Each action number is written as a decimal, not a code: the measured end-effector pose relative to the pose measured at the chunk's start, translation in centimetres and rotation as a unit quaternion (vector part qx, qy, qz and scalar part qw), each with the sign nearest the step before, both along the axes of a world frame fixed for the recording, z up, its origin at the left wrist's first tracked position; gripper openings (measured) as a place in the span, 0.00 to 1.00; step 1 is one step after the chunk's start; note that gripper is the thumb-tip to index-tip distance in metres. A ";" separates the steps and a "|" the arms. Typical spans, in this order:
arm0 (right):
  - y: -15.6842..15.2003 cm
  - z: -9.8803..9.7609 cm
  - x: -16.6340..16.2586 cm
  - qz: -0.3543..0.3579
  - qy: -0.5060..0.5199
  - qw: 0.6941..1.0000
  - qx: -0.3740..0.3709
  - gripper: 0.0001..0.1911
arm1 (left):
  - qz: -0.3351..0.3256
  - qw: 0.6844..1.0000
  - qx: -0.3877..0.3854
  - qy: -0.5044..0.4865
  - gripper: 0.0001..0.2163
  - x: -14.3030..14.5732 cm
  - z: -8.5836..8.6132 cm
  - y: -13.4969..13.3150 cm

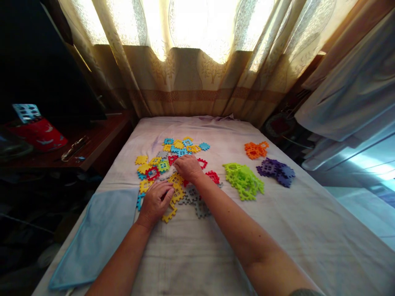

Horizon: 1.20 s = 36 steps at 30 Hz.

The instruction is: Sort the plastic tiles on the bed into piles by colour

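Observation:
A loose heap of flat plastic interlocking tiles (173, 158) in yellow, blue, red, grey and green lies on a pale sheet-covered bed (277, 230). My left hand (155, 202) rests palm down with fingers stretched over yellow tiles (176, 193) at the heap's near edge. My right hand (188, 167) lies over the heap's middle, fingers curled down onto red and yellow pieces; I cannot see whether it holds one. Grey tiles (197, 201) lie just under my right forearm.
Sorted piles lie to the right: lime green (243, 180), orange (255, 150) and purple (276, 170). A light blue cloth (92, 234) covers the bed's near left. A dark wooden side table (92, 142) with small items stands left. Curtains (191, 78) hang behind.

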State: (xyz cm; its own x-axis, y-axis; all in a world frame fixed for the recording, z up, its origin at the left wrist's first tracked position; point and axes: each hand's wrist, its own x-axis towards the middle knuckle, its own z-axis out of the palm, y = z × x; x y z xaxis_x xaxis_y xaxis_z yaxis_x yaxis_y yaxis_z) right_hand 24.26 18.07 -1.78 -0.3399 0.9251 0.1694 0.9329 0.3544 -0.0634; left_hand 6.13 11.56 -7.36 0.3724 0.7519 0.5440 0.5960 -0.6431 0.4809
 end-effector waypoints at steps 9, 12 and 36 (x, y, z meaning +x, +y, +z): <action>1.7 -0.9 -2.2 0.071 0.015 0.997 -0.016 0.20 | -0.003 1.000 -0.016 -0.003 0.12 0.2 0.3 -0.3; 2.0 -0.3 -3.0 0.066 -0.012 0.997 -0.031 0.17 | 0.002 1.000 -0.020 -0.008 0.12 0.3 0.3 -0.4; 1.2 -0.3 -2.6 0.035 0.013 0.999 -0.023 0.21 | -0.007 1.000 -0.013 0.000 0.12 0.2 0.5 -0.3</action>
